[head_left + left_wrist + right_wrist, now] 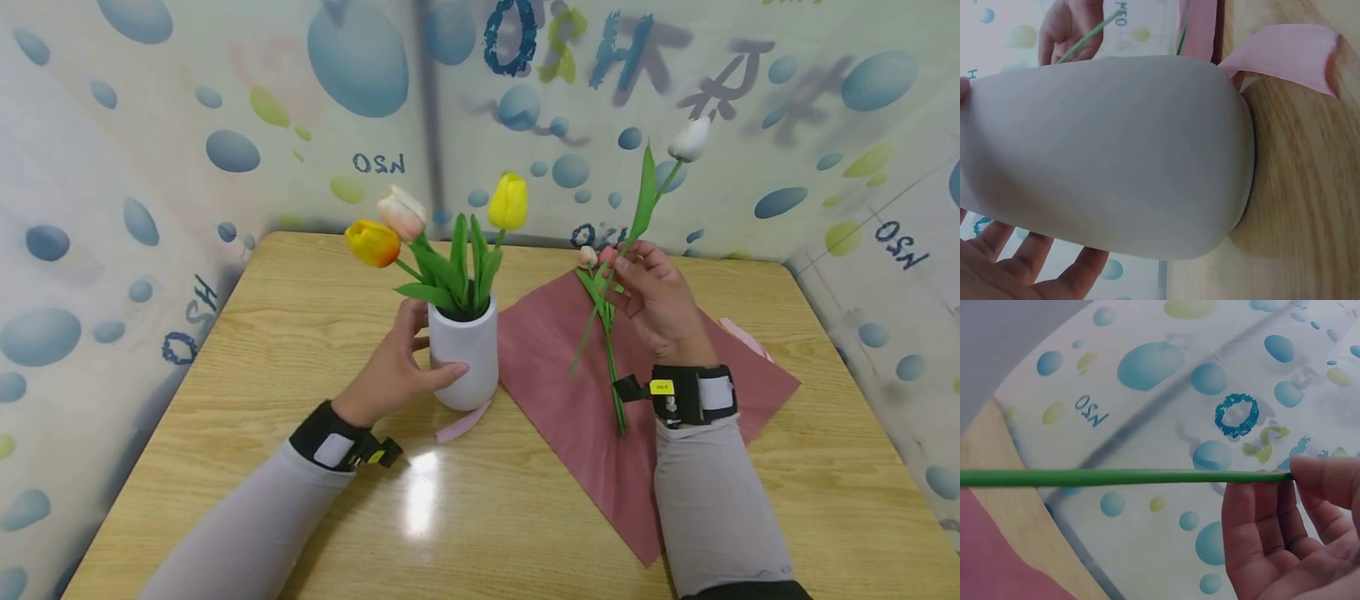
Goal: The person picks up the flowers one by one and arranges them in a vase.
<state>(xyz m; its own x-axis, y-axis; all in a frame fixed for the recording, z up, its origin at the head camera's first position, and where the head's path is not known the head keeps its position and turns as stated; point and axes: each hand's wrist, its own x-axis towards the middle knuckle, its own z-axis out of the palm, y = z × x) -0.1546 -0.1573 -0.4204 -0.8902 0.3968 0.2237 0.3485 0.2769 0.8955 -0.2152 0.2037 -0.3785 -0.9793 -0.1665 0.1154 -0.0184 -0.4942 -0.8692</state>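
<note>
A white vase (463, 354) stands on the table, holding an orange-yellow tulip (372, 243), a pale pink tulip (402, 212) and a yellow tulip (508, 202). Around the vase's left side curls my left hand (411, 367), thumb across its front; in the left wrist view the vase (1122, 156) fills the middle. My right hand (660, 296) pinches the green stem (1116, 478) of a white tulip (690, 140) between thumb and fingers, above the wrapping paper. The white bloom points up and to the right, with the stem's lower end hanging down left.
Dusky pink wrapping paper (570, 417) lies on the right of the wooden table (315, 317). More tulips, with stems (617, 392) across the paper, are partly behind my right hand. A pink ribbon (461, 427) lies by the vase's base. Patterned cloth walls (285, 75) enclose the table.
</note>
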